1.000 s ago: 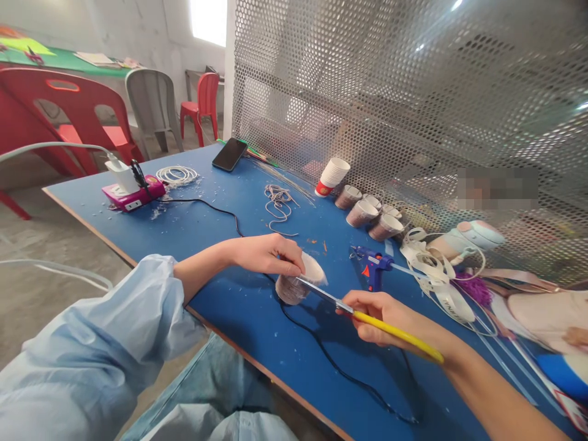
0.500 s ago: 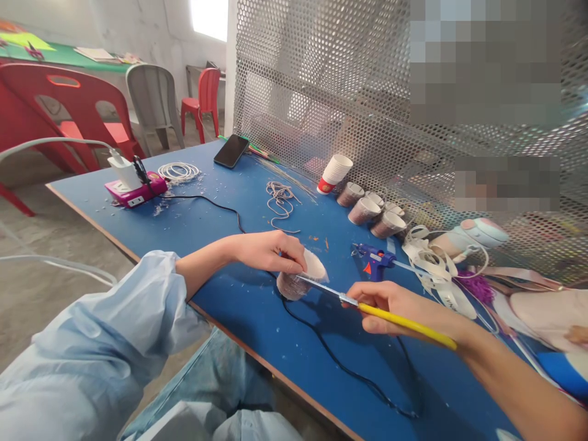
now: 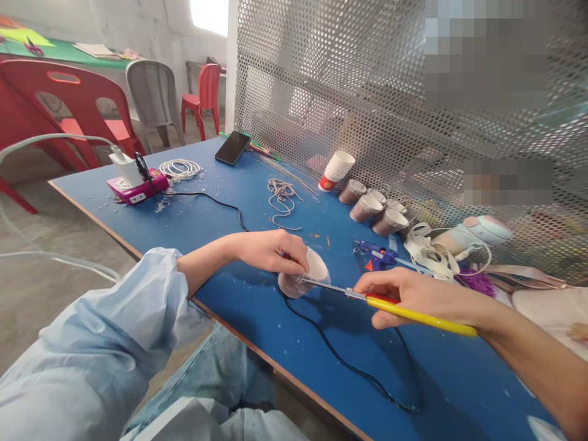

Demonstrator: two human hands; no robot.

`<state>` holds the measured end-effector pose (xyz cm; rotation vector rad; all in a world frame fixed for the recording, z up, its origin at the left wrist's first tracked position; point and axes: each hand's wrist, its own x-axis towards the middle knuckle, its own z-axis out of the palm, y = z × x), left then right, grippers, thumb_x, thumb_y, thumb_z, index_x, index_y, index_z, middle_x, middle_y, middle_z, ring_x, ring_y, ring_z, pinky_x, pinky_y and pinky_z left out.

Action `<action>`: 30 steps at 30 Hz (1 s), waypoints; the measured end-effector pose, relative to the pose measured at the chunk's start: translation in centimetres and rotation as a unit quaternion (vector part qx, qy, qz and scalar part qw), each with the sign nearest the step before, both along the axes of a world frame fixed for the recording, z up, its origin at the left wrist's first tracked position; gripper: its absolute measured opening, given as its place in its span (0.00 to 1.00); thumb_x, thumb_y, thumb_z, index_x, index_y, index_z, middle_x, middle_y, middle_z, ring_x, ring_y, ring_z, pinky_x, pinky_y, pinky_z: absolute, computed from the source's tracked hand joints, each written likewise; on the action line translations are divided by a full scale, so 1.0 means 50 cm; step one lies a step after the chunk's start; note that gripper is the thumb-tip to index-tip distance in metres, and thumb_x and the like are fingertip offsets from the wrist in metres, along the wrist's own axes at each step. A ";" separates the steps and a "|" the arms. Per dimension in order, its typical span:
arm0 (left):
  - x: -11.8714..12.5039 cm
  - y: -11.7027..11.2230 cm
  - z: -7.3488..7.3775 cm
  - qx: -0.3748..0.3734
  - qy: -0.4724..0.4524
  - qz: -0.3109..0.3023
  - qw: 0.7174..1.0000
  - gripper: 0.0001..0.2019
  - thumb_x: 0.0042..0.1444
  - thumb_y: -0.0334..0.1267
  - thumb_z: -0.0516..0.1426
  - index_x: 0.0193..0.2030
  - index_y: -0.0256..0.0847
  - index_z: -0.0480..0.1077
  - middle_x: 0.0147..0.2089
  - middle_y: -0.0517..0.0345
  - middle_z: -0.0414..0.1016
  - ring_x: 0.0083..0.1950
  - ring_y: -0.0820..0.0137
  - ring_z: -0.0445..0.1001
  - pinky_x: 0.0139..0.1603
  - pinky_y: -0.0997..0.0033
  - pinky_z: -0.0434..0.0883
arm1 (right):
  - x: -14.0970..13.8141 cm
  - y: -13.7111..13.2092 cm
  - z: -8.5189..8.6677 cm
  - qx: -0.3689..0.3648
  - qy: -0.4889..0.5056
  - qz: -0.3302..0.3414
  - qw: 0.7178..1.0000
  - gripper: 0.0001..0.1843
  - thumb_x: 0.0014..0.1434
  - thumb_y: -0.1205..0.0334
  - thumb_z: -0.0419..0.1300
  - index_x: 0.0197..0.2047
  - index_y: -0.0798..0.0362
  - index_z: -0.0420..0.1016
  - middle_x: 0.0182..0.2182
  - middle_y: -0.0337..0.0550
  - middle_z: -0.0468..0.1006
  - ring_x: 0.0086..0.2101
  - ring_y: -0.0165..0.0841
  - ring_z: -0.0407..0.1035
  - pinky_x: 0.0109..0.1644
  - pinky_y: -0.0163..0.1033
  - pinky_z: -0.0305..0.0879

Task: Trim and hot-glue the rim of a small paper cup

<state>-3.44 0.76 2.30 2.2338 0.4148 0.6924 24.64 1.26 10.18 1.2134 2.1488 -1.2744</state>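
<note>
A paper cup, wrapped in brownish cord around its side and white inside, is tilted above the blue table. My left hand is closed on its rim, thumb and fingers pinched together. In my right hand are scissors with yellow handles. Their metal blades point left and lie against the cup's rim, close to my left fingertips. Whether the blades have anything between them is hard to make out. Behind my right hand lies a blue glue gun, its black cord passing below the cup.
Several cord-wrapped cups and a stack of white cups stand by the perforated metal screen. Loose cord, a phone, and a pink power strip lie on the table. Ribbon and a pale bottle are at right.
My right hand and the scissors have shifted slightly right, with the handles a little farther from the cup. My left hand keeps its grip on the cup.
</note>
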 end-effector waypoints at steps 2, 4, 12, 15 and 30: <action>0.000 0.000 -0.001 0.007 0.001 0.000 1.000 0.11 0.60 0.33 0.55 0.38 0.37 0.80 0.37 0.46 0.80 0.41 0.67 0.74 0.47 0.71 0.70 | -0.009 -0.002 0.011 0.017 -0.016 0.008 1.000 0.25 0.50 0.41 0.66 0.40 0.53 0.71 0.28 0.34 0.60 0.29 0.28 0.53 0.32 0.34 0.52; 0.000 0.000 -0.002 0.015 0.000 0.004 1.000 0.11 0.60 0.32 0.55 0.38 0.37 0.80 0.37 0.47 0.80 0.41 0.67 0.74 0.46 0.71 0.70 | -0.016 -0.003 0.017 0.018 -0.020 0.014 1.000 0.25 0.51 0.40 0.65 0.41 0.52 0.70 0.28 0.34 0.59 0.29 0.28 0.53 0.33 0.34 0.51; -0.001 0.000 -0.001 0.023 0.000 0.013 1.000 0.11 0.60 0.32 0.54 0.38 0.37 0.80 0.37 0.47 0.80 0.41 0.67 0.74 0.45 0.71 0.71 | -0.021 -0.001 0.009 0.013 -0.033 0.033 0.999 0.24 0.55 0.39 0.61 0.43 0.50 0.69 0.26 0.32 0.58 0.26 0.27 0.50 0.29 0.33 0.50; 0.000 -0.001 0.000 0.024 0.002 0.012 1.000 0.11 0.60 0.32 0.54 0.38 0.38 0.80 0.37 0.47 0.80 0.42 0.66 0.74 0.46 0.70 0.71 | -0.023 0.000 0.008 0.016 -0.035 0.044 0.998 0.22 0.56 0.40 0.60 0.43 0.50 0.69 0.25 0.31 0.58 0.25 0.27 0.49 0.27 0.32 0.48; 0.002 -0.005 0.004 0.034 0.008 -0.001 0.999 0.12 0.61 0.34 0.54 0.38 0.39 0.80 0.37 0.45 0.80 0.41 0.65 0.74 0.46 0.69 0.70 | -0.035 0.006 0.024 0.007 -0.047 0.065 0.997 0.23 0.55 0.39 0.61 0.39 0.50 0.69 0.25 0.31 0.58 0.26 0.26 0.50 0.29 0.33 0.48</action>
